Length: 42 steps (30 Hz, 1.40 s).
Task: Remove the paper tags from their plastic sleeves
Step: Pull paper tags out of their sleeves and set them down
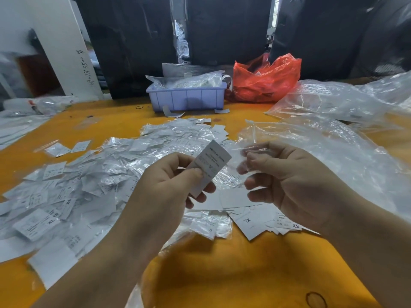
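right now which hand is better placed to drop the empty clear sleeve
Right hand: it already pinches the clear plastic sleeve, while the left hand holds the white printed paper tag.

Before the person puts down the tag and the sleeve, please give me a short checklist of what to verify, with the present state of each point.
1. Paper tag is held firmly: ok, the left hand pinches it between thumb and fingers.
2. Tag is fully out of its plastic sleeve: ok, the two are apart.
3. Sleeve is under control: ok, the right hand pinches it.
4. Sleeve is empty: cannot tell, it is clear and blurred.
5. Bare tags have their own place: ok, a loose tags pile lies below the hands.
6. Sleeved tags remain: ok, a heap lies on the table.
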Available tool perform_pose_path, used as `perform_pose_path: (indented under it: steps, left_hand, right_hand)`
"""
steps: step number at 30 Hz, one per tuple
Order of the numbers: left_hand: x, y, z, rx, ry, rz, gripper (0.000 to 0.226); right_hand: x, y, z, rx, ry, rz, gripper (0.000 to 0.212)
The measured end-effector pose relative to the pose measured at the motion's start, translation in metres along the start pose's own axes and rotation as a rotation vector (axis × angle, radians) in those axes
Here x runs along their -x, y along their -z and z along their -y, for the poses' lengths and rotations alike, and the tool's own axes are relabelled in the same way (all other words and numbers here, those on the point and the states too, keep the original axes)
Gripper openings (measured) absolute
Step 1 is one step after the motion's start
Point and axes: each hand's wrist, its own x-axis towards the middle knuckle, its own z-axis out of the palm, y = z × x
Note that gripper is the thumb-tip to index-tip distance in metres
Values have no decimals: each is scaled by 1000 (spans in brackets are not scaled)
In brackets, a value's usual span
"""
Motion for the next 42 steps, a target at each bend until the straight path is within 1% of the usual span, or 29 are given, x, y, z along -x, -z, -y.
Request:
perform_pose_path:
  steps: [3,5,6,8,10,12,14,17,20,23,25,28,32,37,39,42]
  left_hand:
    - [0,0,0,53,27,0,16]
    - [-1,-1,3,61,39,-7,25]
    - [-2,-1,3,73,42,-10,26]
    - [-3,-2,2,99,49,-29,17]
    - [-4,-1,1,101,62,-54,14]
    - [-5,-1,2,112,71,-69,9]
    - [-5,-1,2,114,73,-98,16]
    - [-5,0,0,179,71,-119,17]
    - [-6,2,2,234,63,-136,25]
    - [-5,2,2,241,70,-132,26]
    - [-6,1,1,251,78,-126,26]
    - [-5,1,2,283,82,-80,15]
    - [-4,2,0,364,58,-22,11]
    - [-2,-1,-2,318,19,-50,20]
    - [-2,0,-3,305,6,-68,21]
    - [-2,1,-3,290,-18,-89,23]
  right_hand:
    - [0,0,1,39,24,9,33]
    - [0,1,2,56,34,-6,38]
    - [0,1,2,59,37,-9,38]
    - [1,1,4,67,40,-1,33]
    - [3,-1,4,84,31,21,20]
    - [4,-3,3,101,17,48,13]
    - [4,-5,1,109,5,51,15]
    - [4,-9,0,117,-1,23,27]
    - [5,-8,1,108,1,31,26]
    - [6,-8,2,86,8,104,17]
    - [8,-9,1,72,7,136,15]
    - [7,-9,-1,63,0,162,13]
    - [10,-12,-2,34,5,159,12]
    - [12,-12,-1,32,-7,166,19]
    - [12,-12,-1,134,22,171,17]
    - [11,-10,-4,435,113,139,9]
